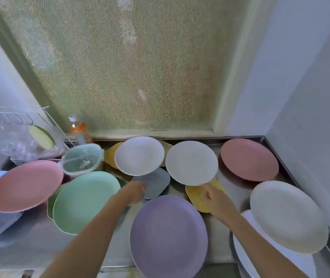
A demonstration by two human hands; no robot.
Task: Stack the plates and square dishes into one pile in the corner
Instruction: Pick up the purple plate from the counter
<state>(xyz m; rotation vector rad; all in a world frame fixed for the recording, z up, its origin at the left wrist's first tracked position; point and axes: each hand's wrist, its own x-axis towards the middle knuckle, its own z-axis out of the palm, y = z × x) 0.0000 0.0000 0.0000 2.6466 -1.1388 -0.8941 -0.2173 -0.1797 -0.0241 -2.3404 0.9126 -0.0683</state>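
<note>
- counter is crowded with plates; i see bare steel only between them, walled in at the right.
- pink plate sits in the far right corner, which i judge is the pile's spot.
- right hand pinches the near rim of a white plate, tilted up; next it swings right.
- left hand seems to hold the other white plate; it's blurred, so i can't tell the grip.
</note>
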